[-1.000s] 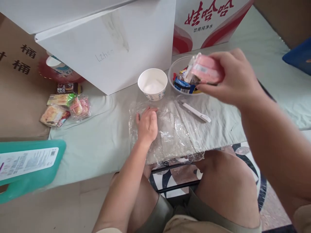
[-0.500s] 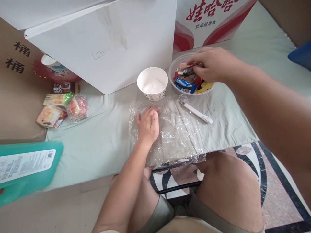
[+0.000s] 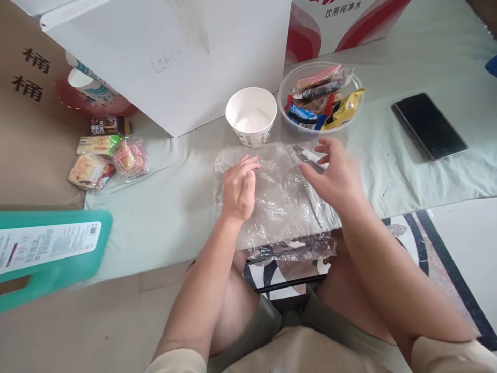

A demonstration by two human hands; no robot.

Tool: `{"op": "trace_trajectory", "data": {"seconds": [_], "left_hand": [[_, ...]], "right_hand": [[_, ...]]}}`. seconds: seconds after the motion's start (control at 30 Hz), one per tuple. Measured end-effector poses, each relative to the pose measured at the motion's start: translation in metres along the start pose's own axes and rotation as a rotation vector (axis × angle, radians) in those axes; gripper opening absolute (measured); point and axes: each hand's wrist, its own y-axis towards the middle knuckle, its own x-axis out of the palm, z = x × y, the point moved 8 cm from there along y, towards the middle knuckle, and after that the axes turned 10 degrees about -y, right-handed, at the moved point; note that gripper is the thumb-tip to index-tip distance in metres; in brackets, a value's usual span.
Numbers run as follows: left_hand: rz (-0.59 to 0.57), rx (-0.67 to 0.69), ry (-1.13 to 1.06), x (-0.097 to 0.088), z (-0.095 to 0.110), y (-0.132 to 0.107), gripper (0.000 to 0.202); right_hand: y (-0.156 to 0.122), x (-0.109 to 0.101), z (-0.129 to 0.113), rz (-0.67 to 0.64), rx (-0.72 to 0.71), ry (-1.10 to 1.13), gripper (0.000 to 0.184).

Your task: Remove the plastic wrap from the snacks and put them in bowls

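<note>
My left hand (image 3: 239,190) rests on a clear plastic bag (image 3: 277,199), its fingers stretched out and nothing in them. The bag lies flat, with its near end hanging over the table edge. Above the white utility knife (image 3: 309,155), my right hand (image 3: 337,173) hovers with thumb and fingers apart, partly covering it. Behind the bag stands a white paper bowl (image 3: 252,111) with something whitish inside that I cannot make out. To its right, a clear plastic bowl (image 3: 282,111) holds several wrapped snacks (image 3: 318,96).
Several packaged snacks (image 3: 111,155) lie at the left by a cardboard box (image 3: 34,155). A green plastic container (image 3: 97,254) is at the near left. White boxes (image 3: 240,46) line the back, and a black phone (image 3: 430,127) lies at the right.
My right hand has left the snacks in the clear bowl and come down toward me, over the utility knife. My left hand stays on the bag. The view has shifted, bringing the phone into sight.
</note>
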Motion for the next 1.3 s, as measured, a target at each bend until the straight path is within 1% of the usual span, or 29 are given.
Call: {"op": "trace_trajectory", "data": {"seconds": [0.07, 0.1, 0.13, 0.2, 0.23, 0.27, 0.33, 0.4, 0.47, 0.5, 0.53, 0.57, 0.6, 0.63, 0.67, 0.73, 0.77, 0.87, 0.93, 0.97, 1.07, 1.13, 1.2, 1.23, 1.3], "left_hand": [[-0.02, 0.106, -0.041, -0.007, 0.008, -0.008, 0.062], [-0.028, 0.152, -0.054, -0.01, 0.012, -0.013, 0.059], [-0.034, 0.19, -0.064, -0.014, 0.016, -0.018, 0.056], [-0.034, 0.242, -0.07, -0.02, 0.023, -0.025, 0.049], [-0.02, 0.257, -0.066, -0.023, 0.026, -0.028, 0.045], [0.007, 0.265, -0.056, -0.026, 0.027, -0.029, 0.04], [0.097, 0.276, -0.029, -0.035, 0.029, -0.029, 0.028], [0.214, 0.268, 0.009, -0.045, 0.023, -0.027, 0.018], [0.331, 0.22, 0.06, -0.056, 0.009, -0.023, 0.006], [0.378, 0.173, 0.078, -0.061, -0.001, -0.021, 0.019], [0.408, 0.113, 0.078, -0.066, -0.014, -0.018, 0.037], [0.414, 0.047, 0.054, -0.068, -0.028, -0.014, 0.057], [0.392, -0.021, 0.004, -0.068, -0.042, -0.009, 0.072], [0.353, -0.085, -0.062, -0.066, -0.056, -0.003, 0.08], [0.315, -0.137, -0.132, -0.064, -0.066, 0.002, 0.082], [0.295, -0.207, -0.261, -0.06, -0.078, 0.011, 0.075], [0.318, -0.223, -0.322, -0.061, -0.08, 0.015, 0.067], [0.427, -0.245, -0.512, -0.065, -0.074, 0.019, 0.037], [0.467, -0.253, -0.628, -0.066, -0.068, 0.019, 0.019], [0.476, -0.256, -0.675, -0.066, -0.065, 0.018, 0.015], [0.477, -0.257, -0.762, -0.069, -0.061, 0.017, 0.021], [0.456, -0.242, -0.767, -0.074, -0.059, 0.016, 0.028], [0.377, -0.216, -0.725, -0.077, -0.056, 0.017, 0.031], [0.312, -0.208, -0.69, -0.076, -0.053, 0.018, 0.033], [0.171, -0.215, -0.617, -0.07, -0.049, 0.019, 0.044]], "right_hand": [[0.001, 0.011, -0.001, -0.017, -0.067, -0.013, 0.068], [0.002, 0.013, -0.004, -0.02, -0.104, -0.008, 0.069], [0.002, 0.015, -0.007, -0.028, -0.135, 0.0, 0.063], [0.0, 0.016, -0.013, -0.036, -0.192, 0.011, 0.037], [-0.002, 0.014, -0.017, -0.024, -0.22, 0.018, 0.023], [-0.003, 0.01, -0.02, 0.006, -0.248, 0.03, 0.013], [-0.006, -0.003, -0.024, 0.104, -0.287, 0.084, 0.008], [-0.008, -0.017, -0.023, 0.204, -0.292, 0.186, 0.008], [-0.011, -0.026, -0.023, 0.256, -0.313, 0.295, 0.011], [-0.012, -0.029, -0.024, 0.261, -0.34, 0.338, 0.013], [-0.013, -0.031, -0.027, 0.254, -0.377, 0.367, 0.013], [-0.015, -0.031, -0.029, 0.243, -0.421, 0.381, 0.014], [-0.016, -0.032, -0.032, 0.232, -0.461, 0.386, 0.013], [-0.018, -0.032, -0.034, 0.226, -0.494, 0.391, 0.013], [-0.019, -0.033, -0.035, 0.225, -0.52, 0.395, 0.012], [-0.021, -0.034, -0.036, 0.234, -0.562, 0.405, 0.011], [-0.021, -0.035, -0.036, 0.239, -0.576, 0.405, 0.012], [-0.023, -0.041, -0.032, 0.284, -0.576, 0.384, 0.015], [-0.022, -0.046, -0.025, 0.333, -0.517, 0.364, 0.018], [-0.021, -0.047, -0.02, 0.355, -0.475, 0.357, 0.019], [-0.017, -0.047, -0.008, 0.369, -0.359, 0.362, 0.019], [-0.016, -0.045, -0.005, 0.362, -0.324, 0.376, 0.016], [-0.015, -0.043, -0.007, 0.342, -0.319, 0.36, 0.013], [-0.015, -0.042, -0.009, 0.329, -0.324, 0.34, 0.012], [-0.015, -0.04, -0.013, 0.311, -0.339, 0.315, 0.01]]}}
